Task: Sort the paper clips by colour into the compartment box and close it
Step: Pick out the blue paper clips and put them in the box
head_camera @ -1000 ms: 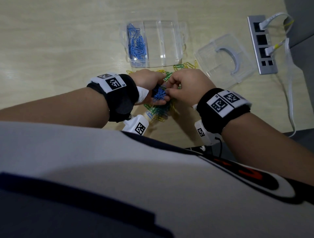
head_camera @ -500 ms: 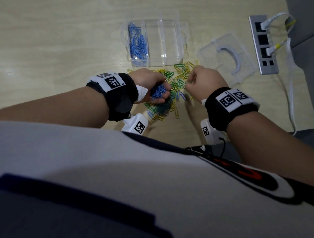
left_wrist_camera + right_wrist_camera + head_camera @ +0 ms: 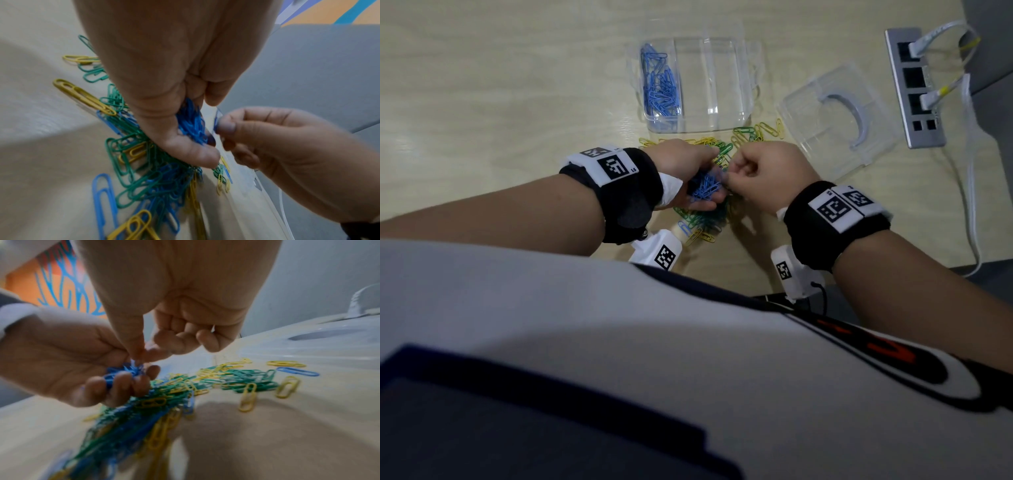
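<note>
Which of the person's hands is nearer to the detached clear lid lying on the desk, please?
Right. The right hand is just beside the clear lid, on its near-left side; the left hand, holding blue clips, lies farther left, beyond the right hand.

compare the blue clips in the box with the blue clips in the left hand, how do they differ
The blue clips in the box lie loose in the leftmost compartment of the compartment box; the blue clips in the left hand are bunched in a tight clump. The boxed ones are untouched, while the left hand grips its bunch above the mixed pile, and the right hand pinches at it. The boxed heap looks larger. Both are the same blue.
</note>
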Demonstrator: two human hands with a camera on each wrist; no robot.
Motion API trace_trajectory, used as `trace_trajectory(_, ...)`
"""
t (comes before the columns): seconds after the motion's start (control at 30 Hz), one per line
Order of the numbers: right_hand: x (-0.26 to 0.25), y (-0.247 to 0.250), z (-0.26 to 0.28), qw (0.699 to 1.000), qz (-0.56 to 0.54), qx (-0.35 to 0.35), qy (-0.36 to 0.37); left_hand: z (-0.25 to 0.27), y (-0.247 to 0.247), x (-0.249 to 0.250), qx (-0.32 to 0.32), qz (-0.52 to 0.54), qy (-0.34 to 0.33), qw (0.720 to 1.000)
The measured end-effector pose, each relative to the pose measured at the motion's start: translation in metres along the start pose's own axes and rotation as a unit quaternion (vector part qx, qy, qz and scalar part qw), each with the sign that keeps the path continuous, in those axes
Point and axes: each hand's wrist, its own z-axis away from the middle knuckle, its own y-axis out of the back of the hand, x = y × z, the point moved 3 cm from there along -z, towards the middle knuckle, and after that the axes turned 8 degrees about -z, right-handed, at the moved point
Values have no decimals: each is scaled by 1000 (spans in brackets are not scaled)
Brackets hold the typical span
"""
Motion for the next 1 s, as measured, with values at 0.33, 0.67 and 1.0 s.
trace_trajectory(0.33,19,0,-4,978,183,-26,-98,1,6,-2,2,-25,9,1000)
trace_trajectory(0.67,27,-1,-3,978,182,-40,-96,3,8,-1,9,-14,8,1000)
trace_trajectory(1.0,28,-3,-4,977,194,-69,-54,3,5,1,33,-1,15,999)
